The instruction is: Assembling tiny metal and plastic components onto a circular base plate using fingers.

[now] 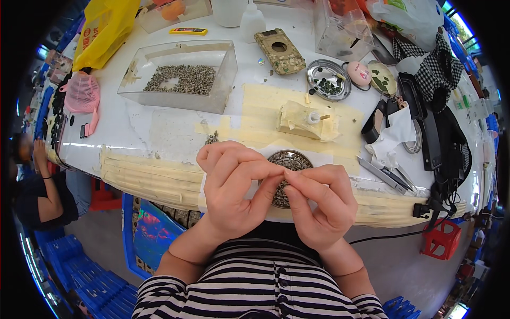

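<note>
Both my hands meet in a pinch above a round metal dish (289,159) filled with many small greyish metal pieces. My left hand (234,186) has thumb and forefinger pressed together, its fingertips touching those of my right hand (324,202). The right thumb and forefinger are pinched too. Whatever lies between the fingertips is too small or hidden to make out. Beyond the dish stands a block wrapped in yellowish tape (303,121) with a small peg sticking up. A little heap of the same metal pieces (212,137) lies just past my left hand.
A clear box (180,101) of small metal pieces stands at the far left. Dark green bits lie in a metal dish (328,80), beside a pink egg-shaped item (359,73). Tweezers (406,178) and a cutter (382,174) lie right. Another person (45,191) sits at left.
</note>
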Demonstrator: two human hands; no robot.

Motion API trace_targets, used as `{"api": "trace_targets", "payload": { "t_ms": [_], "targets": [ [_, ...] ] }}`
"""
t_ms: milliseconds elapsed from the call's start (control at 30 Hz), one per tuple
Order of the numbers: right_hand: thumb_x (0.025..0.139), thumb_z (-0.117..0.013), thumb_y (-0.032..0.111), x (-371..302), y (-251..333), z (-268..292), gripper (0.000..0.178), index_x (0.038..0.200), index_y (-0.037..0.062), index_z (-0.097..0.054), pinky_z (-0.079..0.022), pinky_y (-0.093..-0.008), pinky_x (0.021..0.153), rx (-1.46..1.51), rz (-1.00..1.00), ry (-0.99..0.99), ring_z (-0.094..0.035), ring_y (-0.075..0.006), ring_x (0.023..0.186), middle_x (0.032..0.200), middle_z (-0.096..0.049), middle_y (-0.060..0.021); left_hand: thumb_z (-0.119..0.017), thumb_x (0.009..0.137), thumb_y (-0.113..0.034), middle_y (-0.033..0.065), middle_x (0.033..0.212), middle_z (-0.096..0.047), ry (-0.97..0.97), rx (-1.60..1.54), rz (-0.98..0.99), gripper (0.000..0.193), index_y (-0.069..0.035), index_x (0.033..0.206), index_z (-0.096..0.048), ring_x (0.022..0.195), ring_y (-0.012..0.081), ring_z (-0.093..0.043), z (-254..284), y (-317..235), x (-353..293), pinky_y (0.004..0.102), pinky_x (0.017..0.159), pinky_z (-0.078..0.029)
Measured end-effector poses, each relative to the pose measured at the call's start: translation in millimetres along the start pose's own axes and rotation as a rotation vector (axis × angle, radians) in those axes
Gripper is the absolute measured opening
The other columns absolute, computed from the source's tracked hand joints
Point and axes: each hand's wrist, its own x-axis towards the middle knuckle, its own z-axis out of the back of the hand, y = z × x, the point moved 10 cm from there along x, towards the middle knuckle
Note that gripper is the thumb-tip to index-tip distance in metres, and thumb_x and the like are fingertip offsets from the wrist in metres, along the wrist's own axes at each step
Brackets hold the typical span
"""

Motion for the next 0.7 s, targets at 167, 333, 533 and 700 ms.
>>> {"api": "trace_targets", "payload": {
  "t_ms": [167,333,533,700],
  "targets": [
    [0.072,-0.082,-0.001,-2.9,-9.8,-2.4,0.034,0.105,0.0055,-0.078,-0.046,-0.0299,0.065,0.033,-0.103,0.007,-0.06,-0.0203,0.074,0.086,-0.07,-0.005,-0.081,0.073,-0.008,-0.0009,0.087,-0.063,-0.008,-0.052,0.004,0.02,-0.013,0.09,-0.073,0.083,0.0206,-0.055,2.4,1.5,-1.3,0.0362,0.081,-0.032],
    [0.075,-0.081,0.0,-1.6,-15.3,-5.7,0.024,0.099,0.0031,-0.077,-0.047,-0.0301,0.066,0.094,-0.148,0.063,-0.061,-0.0215,0.073,0.085,-0.069,-0.0075,-0.081,0.073,-0.009,-0.0023,0.089,-0.065,0.003,-0.08,-0.028,0.02,-0.014,0.091,-0.074,0.084,0.0197,-0.055,2.6,-4.0,-1.1,0.0364,0.081,-0.032],
    [0.075,-0.081,0.0,-2.3,-16.4,-0.4,0.022,0.096,0.0019,-0.075,-0.047,-0.0302,0.064,0.113,-0.13,0.008,-0.061,-0.022,0.073,0.083,-0.068,-0.0086,-0.081,0.073,-0.01,-0.0029,0.09,-0.065,0.027,-0.036,-0.053,0.022,-0.014,0.093,-0.075,0.086,0.0195,-0.054,0.5,-6.1,-1.3,0.0365,0.082,-0.032],
    [0.075,-0.082,0.0,-1.8,-4.1,2.2,0.024,0.097,0.0042,-0.076,-0.048,-0.0307,0.065,0.027,-0.044,-0.017,-0.062,-0.0226,0.074,0.085,-0.069,-0.0077,-0.082,0.072,-0.011,-0.0019,0.091,-0.065,0.031,0.027,-0.042,0.023,-0.014,0.093,-0.075,0.089,0.0197,-0.055,-3.8,-3.2,-3.3,0.0373,0.082,-0.032]
  ]
}}
